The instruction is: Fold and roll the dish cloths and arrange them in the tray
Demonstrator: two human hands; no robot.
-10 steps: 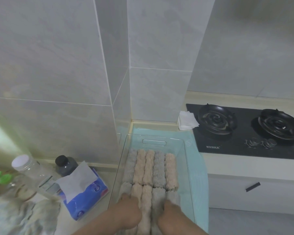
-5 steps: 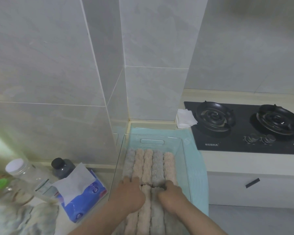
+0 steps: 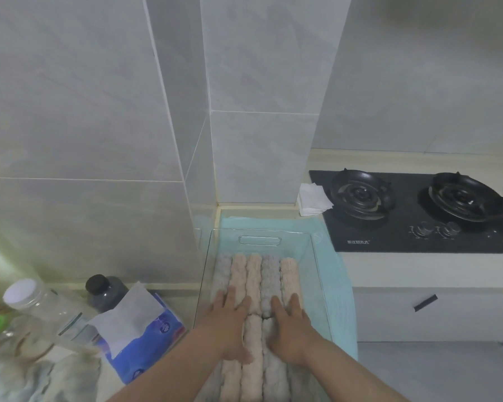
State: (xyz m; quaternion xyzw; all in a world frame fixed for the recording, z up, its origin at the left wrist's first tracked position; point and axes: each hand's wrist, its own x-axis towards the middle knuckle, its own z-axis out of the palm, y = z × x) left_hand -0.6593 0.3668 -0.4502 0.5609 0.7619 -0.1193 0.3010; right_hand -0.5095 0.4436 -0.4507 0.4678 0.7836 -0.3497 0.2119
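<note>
A clear plastic tray (image 3: 259,240) stands on a teal mat on the counter. Inside it lie rolled dish cloths (image 3: 254,274), pink and grey, side by side in a far row and a near row. My left hand (image 3: 230,323) lies flat with straight fingers on the rolls at the left, across the seam between the two rows. My right hand (image 3: 289,326) lies flat on the rolls at the right, at the same seam. Neither hand grips a roll. The near end of the tray runs out of view.
A blue tissue pack (image 3: 140,335), a dark-capped jar (image 3: 105,291) and a clear white-lidded jar (image 3: 38,303) stand left of the tray. Loose cloth (image 3: 26,381) lies at bottom left. A black gas hob (image 3: 418,210) and white napkins (image 3: 312,198) are to the right. Tiled walls are close behind.
Both hands have slid forward along the rolls, from the near row up to the seam with the far row, and their fingers have flattened out.
</note>
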